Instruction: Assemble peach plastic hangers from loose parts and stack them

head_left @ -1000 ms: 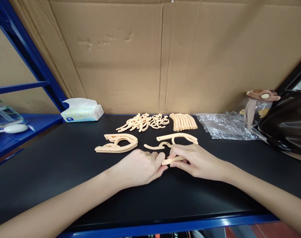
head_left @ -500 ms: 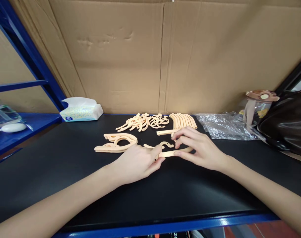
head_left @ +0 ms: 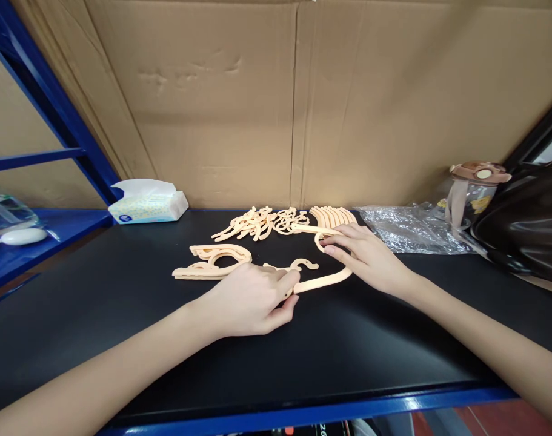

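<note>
My left hand [head_left: 257,300] is closed, pinching the near end of a beige plastic folding clothes hanger [head_left: 323,282]. My right hand [head_left: 371,257] grips the hanger's far arm and the bend at its right side, thumb over a curved inner part. The two arms stand apart, forming a sideways V that points right; the bend is partly behind my fingers. Just beyond my left fingertips lies a loose hook piece [head_left: 305,264] on the black tabletop [head_left: 375,351], beside another small piece. Left of it rest folded hangers [head_left: 207,272], stacked together.
Behind the hands are a pile of curved pieces [head_left: 245,225], a heap of hooks [head_left: 285,223] and a row of hanger arms [head_left: 332,215]. A tissue pack [head_left: 148,209] sits back left. Clear plastic wrap [head_left: 407,229], a bottle [head_left: 478,188] and a dark bag [head_left: 525,224] occupy the right.
My right hand has shifted from the hanger's near arm to its far arm and bend. The far arm is lifted and swung away from me. My left hand keeps its pinch.
</note>
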The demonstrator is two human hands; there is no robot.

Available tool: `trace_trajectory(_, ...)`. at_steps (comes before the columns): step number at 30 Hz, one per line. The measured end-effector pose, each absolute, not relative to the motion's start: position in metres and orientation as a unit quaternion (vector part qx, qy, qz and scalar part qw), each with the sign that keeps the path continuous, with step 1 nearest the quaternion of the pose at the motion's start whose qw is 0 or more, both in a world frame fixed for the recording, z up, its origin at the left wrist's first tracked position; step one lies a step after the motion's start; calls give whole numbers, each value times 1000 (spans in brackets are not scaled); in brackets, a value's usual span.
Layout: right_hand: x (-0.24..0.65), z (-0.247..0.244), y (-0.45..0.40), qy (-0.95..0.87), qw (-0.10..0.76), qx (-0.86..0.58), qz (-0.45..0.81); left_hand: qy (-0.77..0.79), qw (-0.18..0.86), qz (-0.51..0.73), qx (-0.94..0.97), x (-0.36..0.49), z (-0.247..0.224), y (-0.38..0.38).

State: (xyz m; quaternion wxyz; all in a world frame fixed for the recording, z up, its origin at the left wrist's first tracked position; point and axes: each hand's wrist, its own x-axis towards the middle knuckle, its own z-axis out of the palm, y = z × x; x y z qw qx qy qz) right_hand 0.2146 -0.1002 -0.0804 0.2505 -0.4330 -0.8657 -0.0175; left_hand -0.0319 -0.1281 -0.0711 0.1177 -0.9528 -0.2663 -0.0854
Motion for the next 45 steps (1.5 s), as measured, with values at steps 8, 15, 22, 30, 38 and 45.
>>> trace_trajectory(8,214,-81,-98,-853,266,-450,3,-225,116,-94,-963,-31,-66,-126)
trace_trajectory(15,215,-82,-96,-839,277,-467,7,-271,106,-155,-944,-36,-77,-114)
trace_trajectory(22,214,-81,-98,-823,263,-504,1,-337,33,-179,-924,-38,-80,-111)
trace_trajectory(30,213,-79,-100,-798,237,-555,7,-325,-16,-196,-925,-33,-72,-122)
trace_trajectory(38,214,-81,-99,-808,219,-547,3,-327,-67,-190,-923,-33,-75,-117)
trace_trajectory(45,214,-83,-97,-817,209,-538,0,-316,-66,-155,-934,-33,-76,-120)
